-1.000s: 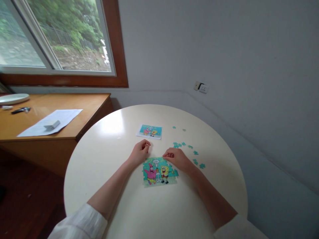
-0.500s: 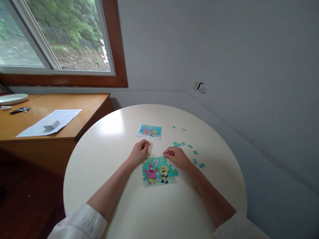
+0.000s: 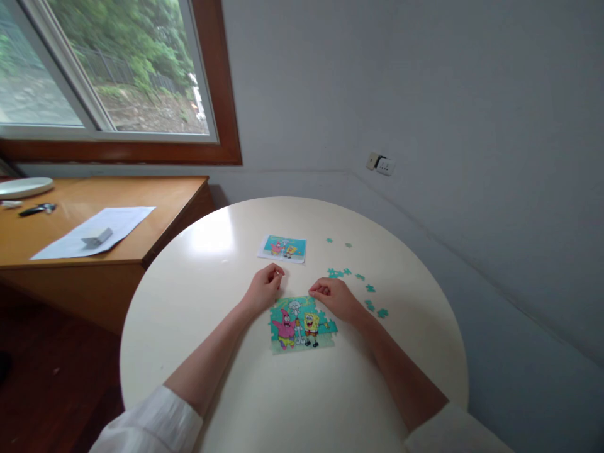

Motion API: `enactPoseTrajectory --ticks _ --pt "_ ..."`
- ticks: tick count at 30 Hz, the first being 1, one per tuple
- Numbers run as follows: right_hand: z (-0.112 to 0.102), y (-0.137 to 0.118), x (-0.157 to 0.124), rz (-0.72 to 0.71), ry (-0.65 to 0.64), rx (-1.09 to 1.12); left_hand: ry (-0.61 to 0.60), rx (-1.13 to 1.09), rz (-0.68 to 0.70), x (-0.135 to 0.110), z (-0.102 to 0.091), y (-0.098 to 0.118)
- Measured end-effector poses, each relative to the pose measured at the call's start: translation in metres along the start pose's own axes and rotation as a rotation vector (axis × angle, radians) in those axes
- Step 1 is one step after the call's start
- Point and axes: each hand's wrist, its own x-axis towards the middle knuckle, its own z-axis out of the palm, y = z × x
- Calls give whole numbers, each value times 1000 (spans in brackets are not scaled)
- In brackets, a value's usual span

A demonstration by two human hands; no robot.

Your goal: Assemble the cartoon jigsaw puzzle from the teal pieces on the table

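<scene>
A partly assembled jigsaw puzzle [image 3: 278, 324] with pink, yellow and pale cartoon figures on turquoise lies flat before me. My left hand [image 3: 265, 286] rests by its upper left corner, fingers curled and closed; whatever may be inside is hidden. At the upper right edge is my right hand [image 3: 336, 297], its fingertips pinched together close to the puzzle's top border. Anything in that pinch is too small to make out. Loose turquoise puzzle pieces [image 3: 370, 288] lie scattered beyond and to the right of my right hand. Behind both hands sits a reference picture card [image 3: 285, 249] showing the same figures.
The round white table [image 3: 212, 371] carries all of this. To the left stands a wooden desk [image 3: 170, 189] with a paper sheet [image 3: 127, 220], a small white block [image 3: 97, 237] and a white round plate-like object [image 3: 26, 187]. A wall socket [image 3: 385, 167] is beyond the table.
</scene>
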Motion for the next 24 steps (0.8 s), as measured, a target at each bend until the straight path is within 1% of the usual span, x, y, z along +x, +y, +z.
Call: enactPoseTrajectory --ticks 7,14,24 --pt "0 0 0 7 -7 -9 -3 11 14 1 0 -3" --pt "-1 1 0 -23 -6 -23 0 2 10 1 1 -5" --pt "-1 0 0 -36 -11 -93 -1 4 7 1 0 -4"
